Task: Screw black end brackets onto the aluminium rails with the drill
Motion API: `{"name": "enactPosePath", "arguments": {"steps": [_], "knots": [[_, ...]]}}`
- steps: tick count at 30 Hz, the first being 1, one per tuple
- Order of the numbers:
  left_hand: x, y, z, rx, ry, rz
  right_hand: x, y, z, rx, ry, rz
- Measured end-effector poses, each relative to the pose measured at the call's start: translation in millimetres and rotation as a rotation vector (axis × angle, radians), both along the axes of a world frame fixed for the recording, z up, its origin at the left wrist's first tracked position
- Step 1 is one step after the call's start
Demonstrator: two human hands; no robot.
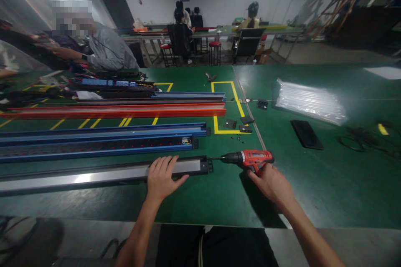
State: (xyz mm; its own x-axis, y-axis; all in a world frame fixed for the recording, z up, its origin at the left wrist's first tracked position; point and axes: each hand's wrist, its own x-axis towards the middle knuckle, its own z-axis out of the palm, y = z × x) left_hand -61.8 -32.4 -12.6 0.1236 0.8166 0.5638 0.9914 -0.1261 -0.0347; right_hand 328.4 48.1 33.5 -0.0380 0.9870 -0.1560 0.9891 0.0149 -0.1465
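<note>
My left hand (162, 176) lies over a long silver and black rail (81, 178), its fingers resting across the top and the thumb spread along the near edge. At the rail's right end sits a black end piece (210, 165). My right hand (272, 181) is wrapped round the grip of a red and black power drill (257, 157). The drill points left, and its long thin bit meets or nearly meets the end piece. Beyond the silver rail lie two blue rails (103, 132), one with a row of red dots.
Red rails (125, 111) lie farther back. Small black plates (231, 124) sit by yellow tape lines. To the right are a clear-wrapped bundle (310, 100), a black slab (306, 134) and dark cables (360, 138). A person in grey (111, 48) works at the left.
</note>
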Motion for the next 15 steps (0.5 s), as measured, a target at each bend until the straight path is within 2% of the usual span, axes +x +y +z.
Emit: {"name": "enactPosePath", "arguments": {"steps": [8, 15], "knots": [[0.0, -0.3, 0.8, -0.013, -0.017, 0.003, 2.6, 1.0, -1.4, -0.008, -0.012, 0.028], [-0.8, -0.1, 0.1, -0.001, 0.0, -0.005, 0.1, 0.7, 1.2, -0.031, -0.024, -0.009]]}}
